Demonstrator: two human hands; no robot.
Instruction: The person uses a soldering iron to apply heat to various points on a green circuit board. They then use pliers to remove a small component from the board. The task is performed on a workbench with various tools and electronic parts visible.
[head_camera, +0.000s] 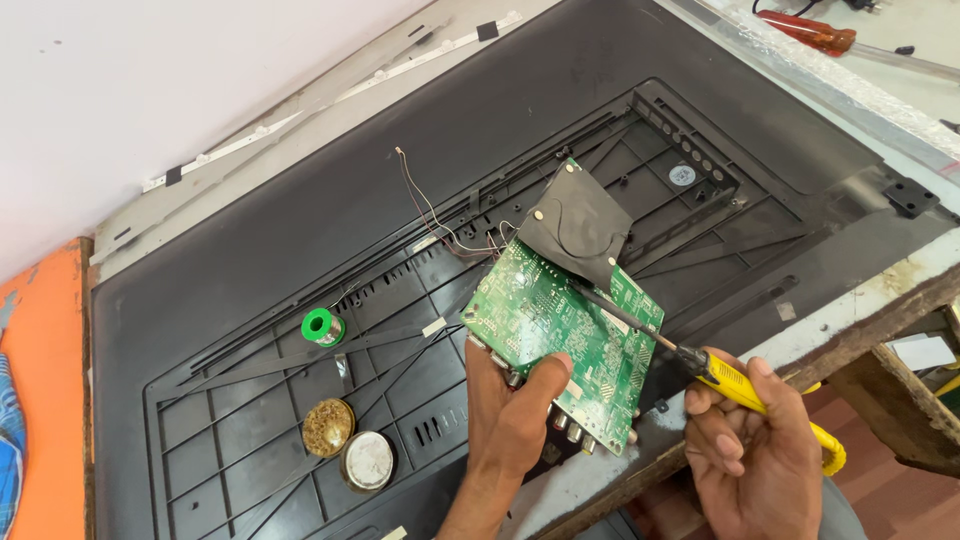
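A green circuit board (560, 335) was held tilted above the black plastic rear cover of a flat-screen set (300, 230), near the bench's front edge. The left hand (510, 420) was closed on the board's lower edge, thumb pressed on its face, just above a row of round connector jacks (575, 432). The right hand (745, 440) was wrapped around a yellow-handled soldering iron (700, 365), its dark shaft laid across the board.

Risks judged: the hot tip could bridge neighbouring joints or scorch the black sheet (578, 222) covering the board's upper corner, since the board was steadied by one hand only; the thin wires (430, 215) trailing off it could be strained.

The board looked densely populated, green with white markings. A green solder spool (321, 325) and two open round tins (348, 445) lay on the cover, well apart from the hands.
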